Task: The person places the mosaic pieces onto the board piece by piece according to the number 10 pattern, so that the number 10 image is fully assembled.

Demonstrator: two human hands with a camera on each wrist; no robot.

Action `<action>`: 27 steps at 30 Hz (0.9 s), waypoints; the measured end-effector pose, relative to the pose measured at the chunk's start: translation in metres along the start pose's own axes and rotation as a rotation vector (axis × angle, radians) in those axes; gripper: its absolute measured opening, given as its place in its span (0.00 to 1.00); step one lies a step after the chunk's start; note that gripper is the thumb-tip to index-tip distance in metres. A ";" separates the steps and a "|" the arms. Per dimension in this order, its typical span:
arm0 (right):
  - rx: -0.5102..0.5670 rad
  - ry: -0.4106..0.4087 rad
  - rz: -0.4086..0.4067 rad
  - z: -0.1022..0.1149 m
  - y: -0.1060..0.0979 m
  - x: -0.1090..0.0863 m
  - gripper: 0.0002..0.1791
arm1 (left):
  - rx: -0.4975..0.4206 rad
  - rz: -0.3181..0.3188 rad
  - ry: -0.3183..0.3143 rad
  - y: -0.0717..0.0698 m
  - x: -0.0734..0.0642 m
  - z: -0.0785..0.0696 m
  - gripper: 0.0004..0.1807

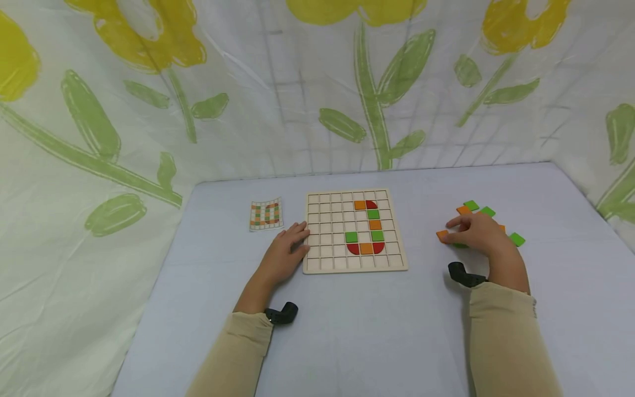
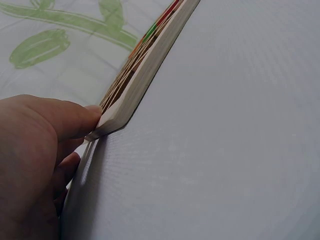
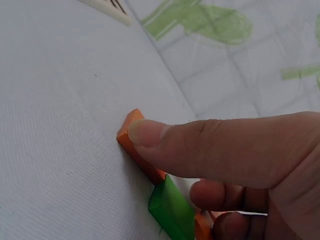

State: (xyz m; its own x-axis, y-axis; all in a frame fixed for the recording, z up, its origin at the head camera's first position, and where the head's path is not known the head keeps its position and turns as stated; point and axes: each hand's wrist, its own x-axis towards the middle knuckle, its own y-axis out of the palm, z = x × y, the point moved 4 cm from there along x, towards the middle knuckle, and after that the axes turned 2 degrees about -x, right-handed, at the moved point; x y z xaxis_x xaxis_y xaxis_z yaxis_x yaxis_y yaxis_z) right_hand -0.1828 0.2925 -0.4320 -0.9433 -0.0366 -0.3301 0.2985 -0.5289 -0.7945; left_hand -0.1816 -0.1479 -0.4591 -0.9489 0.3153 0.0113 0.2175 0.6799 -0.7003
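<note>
Left hand (image 1: 281,255), fingers relaxed, touches the grid board (image 1: 327,227) beside them; right hand (image 1: 480,234), fingers unclenched, has an orange tile (image 3: 128,122) under its thumb!

Work surface: a flat tabletop (image 1: 357,336) in pale bluish-white, finely textured fabric; its back edge meets the backdrop.
Backdrop: a thin white sheet (image 1: 258,129) with a painted-style floral print, hanging behind the tabletop and along its left side.
Blooms: large yellow flowers (image 1: 111,34) along the upper border, cut by the frame; three show pale centres.
Central stem: a thick green stem (image 1: 369,94), near vertical, bearing green oval leaves (image 1: 407,67) on both sides.
Left stem: a long green diagonal stem (image 1: 89,160), descending rightward.
Grid: thin grey lines (image 1: 303,88) crossing behind the sheet.
</note>
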 end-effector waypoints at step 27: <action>0.162 -0.255 -0.038 0.127 0.059 0.027 0.11 | -0.023 0.012 0.025 -0.002 -0.002 0.003 0.24</action>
State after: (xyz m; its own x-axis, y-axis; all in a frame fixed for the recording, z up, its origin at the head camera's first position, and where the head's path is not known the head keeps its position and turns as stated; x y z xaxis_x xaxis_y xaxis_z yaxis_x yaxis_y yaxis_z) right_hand -0.2091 0.1524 -0.4230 -0.9655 -0.2150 -0.1469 0.2546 -0.6614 -0.7055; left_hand -0.1805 -0.1517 -0.4598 -0.9401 0.3404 0.0211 0.2347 0.6907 -0.6840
